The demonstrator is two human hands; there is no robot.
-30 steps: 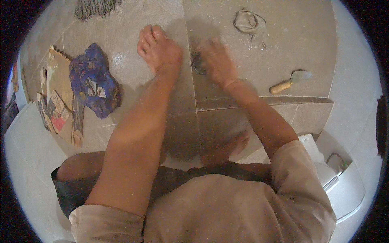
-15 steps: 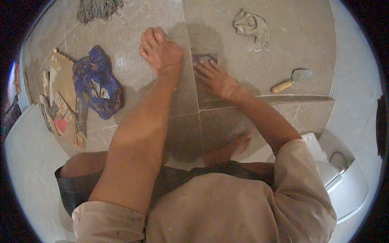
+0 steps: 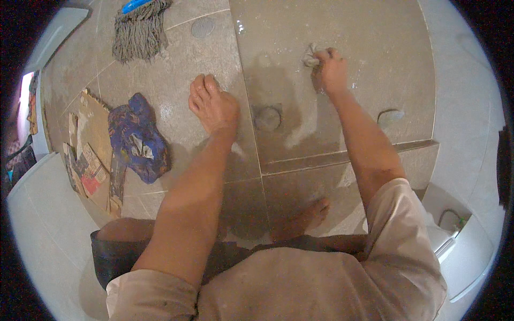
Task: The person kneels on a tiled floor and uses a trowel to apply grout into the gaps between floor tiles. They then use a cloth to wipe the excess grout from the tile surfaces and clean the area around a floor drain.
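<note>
My right hand is closed on a wet grey cloth, bunched up on the tan tiled floor. Part of the cloth is hidden under the fingers. On the left, my left hand rests on the tiles with its fingers curled in; what they hold, if anything, is hidden. Between the hands, a round drain in a square plate sits in the wet floor beside a tile joint. The blade of a small trowel shows just right of my right forearm, which covers its handle.
Left of my left hand lies a crumpled blue-purple cloth, next to torn cardboard pieces. A grey string mop is at the top left, near another round drain cover. A low tiled ledge runs in front of me.
My right hand has left the square drain, moved forward and to the right, and taken hold of the grey cloth. My left hand stays curled on the floor. The view has shifted.
</note>
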